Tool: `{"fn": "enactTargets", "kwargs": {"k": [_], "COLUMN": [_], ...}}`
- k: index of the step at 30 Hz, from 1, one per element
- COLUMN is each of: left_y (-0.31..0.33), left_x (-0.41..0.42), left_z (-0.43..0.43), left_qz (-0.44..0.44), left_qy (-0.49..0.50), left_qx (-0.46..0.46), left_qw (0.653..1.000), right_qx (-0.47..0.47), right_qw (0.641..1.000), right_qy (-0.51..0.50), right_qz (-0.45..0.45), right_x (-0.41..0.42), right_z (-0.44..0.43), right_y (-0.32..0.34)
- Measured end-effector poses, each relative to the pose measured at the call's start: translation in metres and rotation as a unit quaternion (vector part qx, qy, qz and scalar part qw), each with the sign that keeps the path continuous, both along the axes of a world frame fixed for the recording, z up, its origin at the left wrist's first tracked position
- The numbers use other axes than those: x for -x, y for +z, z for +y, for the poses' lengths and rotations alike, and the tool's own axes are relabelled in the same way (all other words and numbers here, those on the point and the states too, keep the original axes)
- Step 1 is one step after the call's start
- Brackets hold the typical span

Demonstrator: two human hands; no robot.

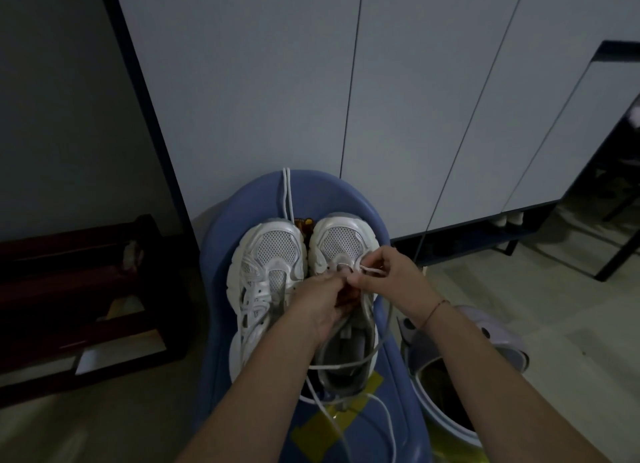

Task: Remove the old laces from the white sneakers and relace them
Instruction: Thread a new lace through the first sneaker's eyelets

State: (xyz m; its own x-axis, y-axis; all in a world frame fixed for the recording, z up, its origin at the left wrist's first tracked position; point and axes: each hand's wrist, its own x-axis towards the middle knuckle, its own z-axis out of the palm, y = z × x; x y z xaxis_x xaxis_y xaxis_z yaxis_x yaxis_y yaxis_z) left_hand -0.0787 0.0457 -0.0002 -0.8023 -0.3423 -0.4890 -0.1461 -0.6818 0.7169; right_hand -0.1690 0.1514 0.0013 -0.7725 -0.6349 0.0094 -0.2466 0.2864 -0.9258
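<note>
Two white sneakers stand side by side, toes away from me, on a blue plastic seat (349, 199). The left sneaker (266, 272) has no lace in its eyelets. Over the right sneaker (341, 244) both my hands meet at the lowest eyelets. My left hand (320, 301) grips the tongue and upper there. My right hand (389, 279) pinches a white lace (372, 271) beside the eyelets; the lace trails down past the heel and loops over the seat's front. Another white lace (286, 196) lies across the seat's back, beyond the left sneaker's toe.
A dark wooden rack (79, 289) stands at the left. White cabinet doors (381, 81) rise behind the seat. A pale lidded bin (446, 407) sits at the right near my forearm. Yellow tape (332, 424) sticks on the seat's front. A dark-framed table (609, 151) is at far right.
</note>
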Motion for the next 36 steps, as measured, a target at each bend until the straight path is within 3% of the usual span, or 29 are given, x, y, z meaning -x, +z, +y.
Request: {"fn": "enactTargets", "kwargs": {"k": [9,12,16,19,20,21,25,27,32,36], "left_y": [-0.010,-0.006,0.006,0.011,0.009,0.007,0.006,0.006,0.015,0.020], "left_x": [0.003,-0.004,-0.024,-0.044,-0.049,-0.053,-0.053,-0.049,-0.037,-0.027], "left_z": [0.004,0.007,-0.003,-0.015,-0.016,-0.015,0.001,0.012,0.030,0.025], "left_qz": [-0.008,-0.005,-0.021,-0.060,-0.071,-0.079,-0.073,-0.077,-0.072,-0.012], "left_qy": [0.007,-0.027,-0.167,-0.386,-0.421,-0.421,-0.299,-0.256,-0.118,-0.059], "left_qx": [0.112,0.200,0.372,0.428,0.425,0.415,0.299,0.231,0.101,0.038], "left_qw": [0.994,0.979,0.913,0.815,0.798,0.803,0.903,0.935,0.985,0.997], "right_qx": [-0.029,-0.006,0.023,0.041,0.039,0.036,0.033,0.032,0.046,0.043], "right_qw": [0.999,1.000,0.999,0.998,0.998,0.998,0.998,0.998,0.997,0.998], "right_qy": [0.011,-0.007,-0.021,-0.026,-0.028,-0.029,-0.019,-0.016,-0.020,-0.019], "right_qz": [0.013,0.002,-0.029,-0.046,-0.044,-0.041,-0.052,-0.057,-0.065,-0.051], "right_x": [-0.002,-0.001,0.001,0.000,-0.001,-0.001,-0.002,-0.001,-0.001,-0.001], "right_z": [0.002,0.003,0.006,0.007,0.006,0.006,0.007,0.009,0.010,0.008], "right_y": [0.002,-0.002,-0.004,-0.003,-0.003,-0.003,-0.001,-0.001,-0.003,-0.004]}}
